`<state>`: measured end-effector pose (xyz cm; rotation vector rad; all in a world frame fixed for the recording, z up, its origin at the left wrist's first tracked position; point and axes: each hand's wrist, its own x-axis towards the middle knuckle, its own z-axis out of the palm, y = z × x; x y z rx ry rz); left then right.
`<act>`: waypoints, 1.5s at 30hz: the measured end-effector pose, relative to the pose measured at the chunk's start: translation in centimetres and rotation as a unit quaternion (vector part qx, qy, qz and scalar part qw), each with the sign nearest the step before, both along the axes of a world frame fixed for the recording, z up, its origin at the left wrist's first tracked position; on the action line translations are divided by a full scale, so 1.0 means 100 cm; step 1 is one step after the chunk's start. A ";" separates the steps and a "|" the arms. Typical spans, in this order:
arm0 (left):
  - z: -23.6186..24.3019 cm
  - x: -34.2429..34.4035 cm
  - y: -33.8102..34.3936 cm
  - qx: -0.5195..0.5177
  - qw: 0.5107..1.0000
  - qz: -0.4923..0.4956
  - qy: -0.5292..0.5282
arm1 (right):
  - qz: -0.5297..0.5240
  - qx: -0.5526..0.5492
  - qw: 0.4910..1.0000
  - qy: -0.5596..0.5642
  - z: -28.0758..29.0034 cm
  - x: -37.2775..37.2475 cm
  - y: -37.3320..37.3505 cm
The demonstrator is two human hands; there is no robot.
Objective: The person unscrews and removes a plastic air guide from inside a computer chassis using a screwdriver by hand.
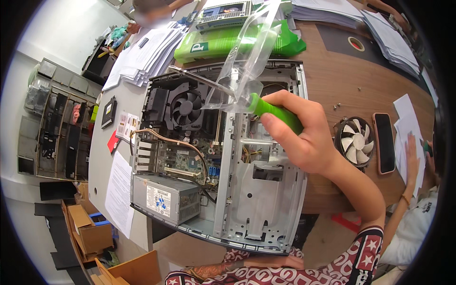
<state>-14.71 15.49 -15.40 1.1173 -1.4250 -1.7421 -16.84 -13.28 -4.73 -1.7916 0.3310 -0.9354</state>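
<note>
My right hand (308, 135) is closed around a screwdriver (278, 113) with a bright green handle, its metal shaft pointing left. Clear plastic wrapping (254, 52) overlaps the shaft and the front of the handle; whether my hand holds it too, I cannot tell. Under the screwdriver lies an opened computer case (256, 199). Inside are a black cooling fan (184, 107), a circuit board (187, 159) and a silver power supply (166, 199). My left forearm lies across my body below the case, and my left hand (289, 262) shows only in part, its fingers indistinct.
Right of the case are a loose white-bladed fan (355, 142), a phone (384, 142) and small screws (337, 105). Behind it lies a green package (209, 45) beside paper stacks (147, 52). Another person's hand (411, 159) rests on papers at right; someone else is at the back.
</note>
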 end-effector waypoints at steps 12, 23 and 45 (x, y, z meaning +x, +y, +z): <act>0.001 -0.003 0.003 -0.004 1.000 -0.010 0.009 | -0.004 0.008 1.000 0.006 -0.001 0.000 0.000; 0.003 -0.017 -0.002 -0.020 1.000 -0.014 0.018 | -0.008 -0.008 1.000 0.004 -0.003 0.001 0.000; 0.005 -0.004 0.007 -0.008 1.000 0.002 -0.009 | -0.012 -0.006 1.000 0.010 -0.001 0.000 0.000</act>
